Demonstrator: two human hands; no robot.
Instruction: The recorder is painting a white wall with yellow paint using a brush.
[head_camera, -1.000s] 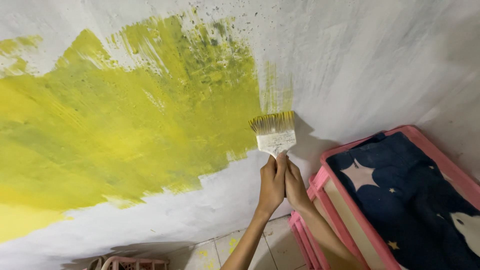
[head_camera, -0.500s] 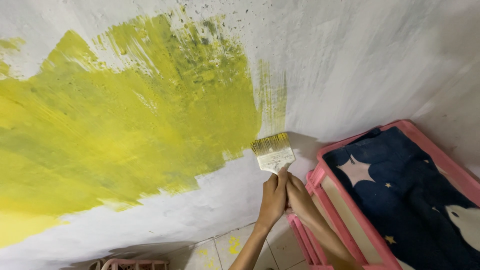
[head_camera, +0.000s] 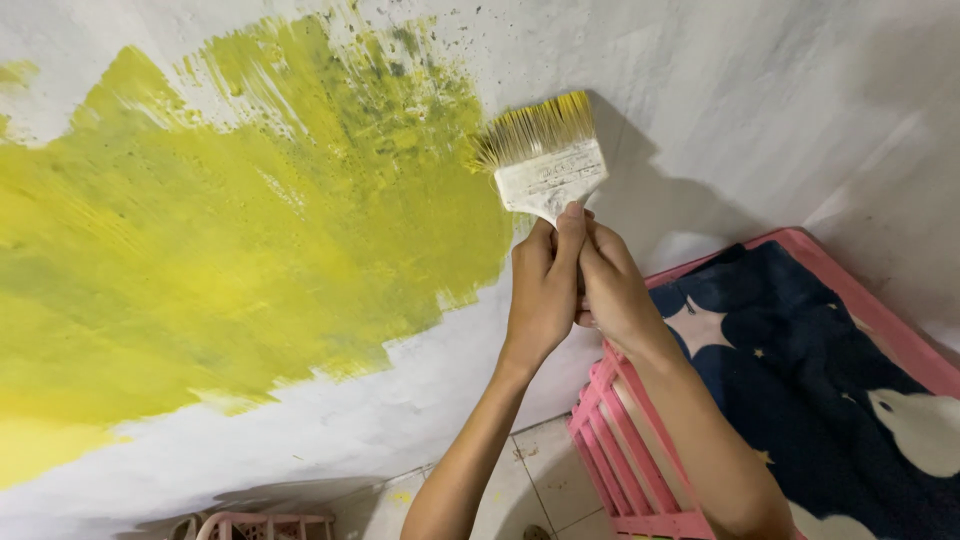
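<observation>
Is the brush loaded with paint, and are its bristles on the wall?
Loaded: the paintbrush has yellow-coated bristles, pressed and splayed against the wall at the yellow patch's right edge. Left hand and right hand grip its handle.

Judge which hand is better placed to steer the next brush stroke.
Probably the left hand: its fingers reach up onto the brush ferrule. The right hand wraps the handle lower, behind it, likely only steadying.
</observation>
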